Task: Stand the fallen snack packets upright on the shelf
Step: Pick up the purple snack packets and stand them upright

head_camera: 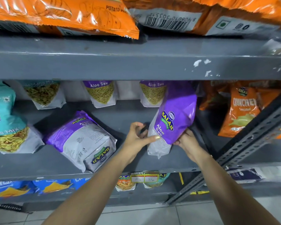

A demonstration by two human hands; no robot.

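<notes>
A purple Aloo Sev packet [173, 116] stands nearly upright on the grey middle shelf [136, 163], leaning a little to the right. My left hand [138, 137] grips its lower left edge with the thumb across the white base. My right hand [186, 140] holds its lower right corner. A second purple Aloo Sev packet [81, 140] lies flat on its face to the left, back label up. Two more Aloo Sev packets [102, 93] [151, 93] stand upright at the back of the shelf.
A teal mix packet [6, 120] stands at the left, another [44, 95] behind it. Orange Crunchex packets [240, 109] fill the right. A perforated metal brace [253, 140] slants across the right side. Orange wafer bags [63, 15] overhang the shelf above; blue packets [31, 187] sit below.
</notes>
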